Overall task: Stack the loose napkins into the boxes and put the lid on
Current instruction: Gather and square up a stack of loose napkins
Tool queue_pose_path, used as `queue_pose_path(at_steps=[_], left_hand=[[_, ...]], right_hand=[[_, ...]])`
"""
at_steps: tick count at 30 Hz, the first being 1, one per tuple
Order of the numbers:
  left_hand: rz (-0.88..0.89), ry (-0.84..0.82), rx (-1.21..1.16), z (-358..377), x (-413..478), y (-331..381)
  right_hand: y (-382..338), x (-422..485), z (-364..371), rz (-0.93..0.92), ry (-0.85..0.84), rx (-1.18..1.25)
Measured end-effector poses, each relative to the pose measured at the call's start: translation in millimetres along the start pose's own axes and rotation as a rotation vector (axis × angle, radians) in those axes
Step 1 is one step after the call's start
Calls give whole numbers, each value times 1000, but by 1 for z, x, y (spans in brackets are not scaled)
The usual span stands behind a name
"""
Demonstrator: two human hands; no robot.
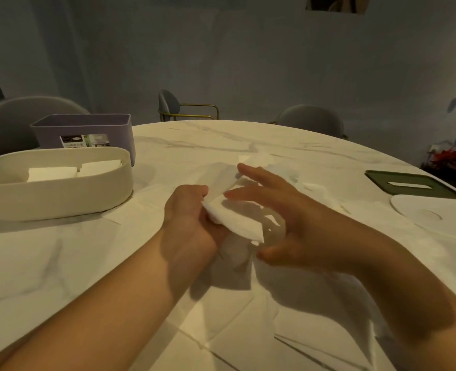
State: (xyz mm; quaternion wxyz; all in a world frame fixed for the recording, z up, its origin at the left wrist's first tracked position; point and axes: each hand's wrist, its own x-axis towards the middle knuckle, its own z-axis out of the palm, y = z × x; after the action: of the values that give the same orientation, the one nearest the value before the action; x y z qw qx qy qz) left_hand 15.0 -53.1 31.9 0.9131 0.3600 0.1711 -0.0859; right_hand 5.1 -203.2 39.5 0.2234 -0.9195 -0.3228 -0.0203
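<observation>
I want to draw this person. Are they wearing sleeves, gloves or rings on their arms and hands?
No gloves or rings show on the left hand or the right hand. The left arm and the right arm are bare as far as the picture shows: no sleeves, watch or bracelet in sight.

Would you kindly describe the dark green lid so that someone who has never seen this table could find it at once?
On the round marbled table, look to the far right edge, past the right hand. The dark green lid lies flat there, just behind a white oval lid. Unlike its neighbour, it is dark, rectangular and has a long slot in its middle.
</observation>
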Motion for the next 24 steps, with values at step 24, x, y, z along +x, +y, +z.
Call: queue_pose_path(at_steps=[24], left_hand=[[-156,-334,279,8,-1,-14]], right_hand=[[22,4,-16,142,905,766]])
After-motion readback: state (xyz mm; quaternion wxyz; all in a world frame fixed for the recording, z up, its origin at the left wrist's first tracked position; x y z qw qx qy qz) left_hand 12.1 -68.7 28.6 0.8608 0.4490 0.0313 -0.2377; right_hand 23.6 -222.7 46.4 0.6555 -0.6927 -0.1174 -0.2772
